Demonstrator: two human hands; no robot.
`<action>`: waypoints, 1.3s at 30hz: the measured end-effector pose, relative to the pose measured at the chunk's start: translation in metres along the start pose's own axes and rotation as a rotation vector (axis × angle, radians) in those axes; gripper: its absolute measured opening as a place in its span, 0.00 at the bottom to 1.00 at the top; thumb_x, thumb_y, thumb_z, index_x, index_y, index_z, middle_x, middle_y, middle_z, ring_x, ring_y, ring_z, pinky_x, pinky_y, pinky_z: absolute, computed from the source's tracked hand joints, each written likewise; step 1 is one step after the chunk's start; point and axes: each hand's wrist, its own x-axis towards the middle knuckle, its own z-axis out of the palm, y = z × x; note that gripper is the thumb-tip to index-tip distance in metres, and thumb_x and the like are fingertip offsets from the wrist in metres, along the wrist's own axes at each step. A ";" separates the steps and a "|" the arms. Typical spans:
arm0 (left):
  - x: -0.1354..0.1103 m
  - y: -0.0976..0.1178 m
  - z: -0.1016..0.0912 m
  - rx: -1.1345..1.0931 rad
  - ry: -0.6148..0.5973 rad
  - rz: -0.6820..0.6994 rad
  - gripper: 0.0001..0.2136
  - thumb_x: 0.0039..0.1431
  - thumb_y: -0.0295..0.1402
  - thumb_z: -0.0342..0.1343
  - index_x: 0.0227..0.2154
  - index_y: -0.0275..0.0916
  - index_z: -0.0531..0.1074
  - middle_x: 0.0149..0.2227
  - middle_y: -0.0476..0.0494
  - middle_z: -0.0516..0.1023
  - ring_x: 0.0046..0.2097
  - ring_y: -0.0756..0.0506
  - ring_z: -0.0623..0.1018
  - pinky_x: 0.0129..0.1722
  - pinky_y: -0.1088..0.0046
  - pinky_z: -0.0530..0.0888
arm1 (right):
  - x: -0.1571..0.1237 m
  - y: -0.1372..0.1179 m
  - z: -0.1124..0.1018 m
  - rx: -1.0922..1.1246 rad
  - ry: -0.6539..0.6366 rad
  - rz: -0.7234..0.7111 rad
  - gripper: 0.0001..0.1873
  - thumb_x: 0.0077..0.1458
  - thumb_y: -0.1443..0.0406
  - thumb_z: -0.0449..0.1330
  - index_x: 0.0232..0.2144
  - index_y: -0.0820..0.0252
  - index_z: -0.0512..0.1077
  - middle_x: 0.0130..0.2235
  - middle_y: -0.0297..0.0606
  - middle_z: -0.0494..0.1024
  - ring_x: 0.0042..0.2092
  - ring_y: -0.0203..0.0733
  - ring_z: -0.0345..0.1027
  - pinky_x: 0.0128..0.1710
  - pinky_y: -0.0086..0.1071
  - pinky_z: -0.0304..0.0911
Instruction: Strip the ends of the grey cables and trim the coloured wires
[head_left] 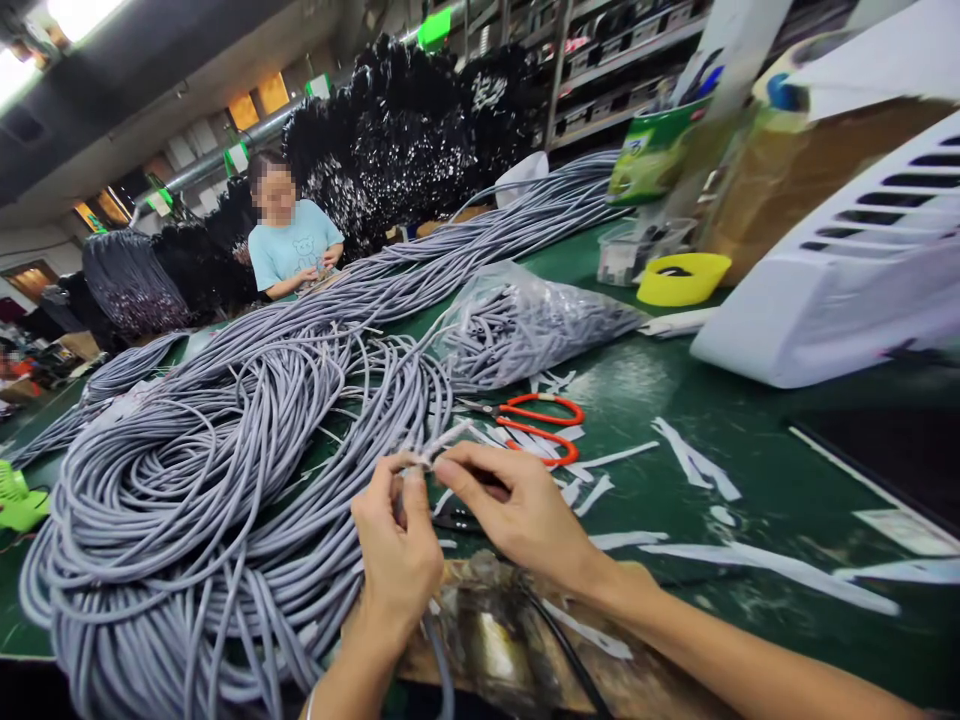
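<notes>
My left hand (401,535) is closed in a pinch on the end of a grey cable (439,660), whose length hangs down below the wrist. Close against it, my right hand (525,515) pinches thin whitish strands (452,436) at the same cable end; the fingers hide most of the detail. Just beyond the fingertips lie scissors with red-orange handles (541,428), among white paper-like strips (694,460). To the left, large coils of grey cable (202,460) spread over the green table (637,385).
A clear plastic bag (536,325) of short grey pieces sits beyond the scissors. At right are a yellow dish (682,280), a green can (652,150) and a white slotted housing (825,270). A stained wooden board (592,650) lies under my forearms. Another person (296,240) works across the table.
</notes>
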 end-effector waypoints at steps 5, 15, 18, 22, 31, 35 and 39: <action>0.001 0.002 0.001 0.028 -0.004 0.082 0.11 0.57 0.32 0.46 0.33 0.35 0.73 0.29 0.44 0.75 0.31 0.48 0.73 0.33 0.74 0.69 | -0.002 -0.005 0.000 0.025 0.009 0.043 0.14 0.56 0.65 0.49 0.20 0.60 0.67 0.17 0.32 0.68 0.18 0.32 0.58 0.16 0.24 0.55; 0.017 -0.004 0.000 -0.453 0.048 -0.250 0.15 0.51 0.45 0.54 0.26 0.38 0.61 0.14 0.63 0.46 0.14 0.58 0.46 0.13 0.83 0.45 | -0.007 -0.012 0.002 -0.045 0.134 -0.084 0.10 0.54 0.65 0.53 0.21 0.59 0.65 0.16 0.27 0.60 0.17 0.30 0.52 0.17 0.25 0.52; 0.011 -0.001 0.005 -0.519 -0.044 -0.268 0.19 0.48 0.47 0.56 0.23 0.40 0.55 0.14 0.63 0.48 0.14 0.59 0.47 0.13 0.85 0.45 | 0.001 -0.006 -0.002 -0.055 0.128 0.108 0.10 0.49 0.59 0.58 0.28 0.61 0.68 0.15 0.24 0.57 0.16 0.29 0.49 0.14 0.24 0.48; 0.010 0.001 0.005 -0.564 -0.182 -0.307 0.20 0.45 0.49 0.58 0.23 0.38 0.59 0.14 0.61 0.54 0.14 0.60 0.49 0.12 0.85 0.46 | 0.003 -0.004 -0.002 0.083 0.039 0.174 0.10 0.52 0.63 0.54 0.23 0.62 0.69 0.17 0.30 0.66 0.17 0.30 0.54 0.16 0.24 0.52; 0.011 0.008 -0.007 -0.536 -0.146 -0.348 0.19 0.30 0.43 0.67 0.20 0.32 0.71 0.15 0.50 0.68 0.13 0.59 0.57 0.12 0.81 0.51 | 0.008 0.017 -0.004 0.099 0.100 0.356 0.12 0.53 0.59 0.50 0.26 0.61 0.66 0.17 0.28 0.63 0.19 0.33 0.57 0.18 0.25 0.53; 0.009 0.004 -0.010 -0.521 -0.002 -0.262 0.17 0.33 0.39 0.67 0.17 0.34 0.66 0.15 0.53 0.67 0.14 0.59 0.58 0.13 0.83 0.53 | 0.005 0.008 -0.007 -0.172 0.008 0.219 0.10 0.54 0.61 0.51 0.27 0.60 0.68 0.18 0.29 0.67 0.19 0.34 0.60 0.19 0.27 0.52; 0.008 0.002 -0.010 -0.415 0.077 -0.127 0.11 0.39 0.33 0.65 0.19 0.35 0.67 0.17 0.56 0.64 0.18 0.58 0.59 0.17 0.83 0.57 | 0.000 -0.003 -0.007 -0.137 -0.018 0.028 0.14 0.57 0.65 0.49 0.23 0.60 0.69 0.22 0.33 0.71 0.22 0.33 0.63 0.23 0.26 0.56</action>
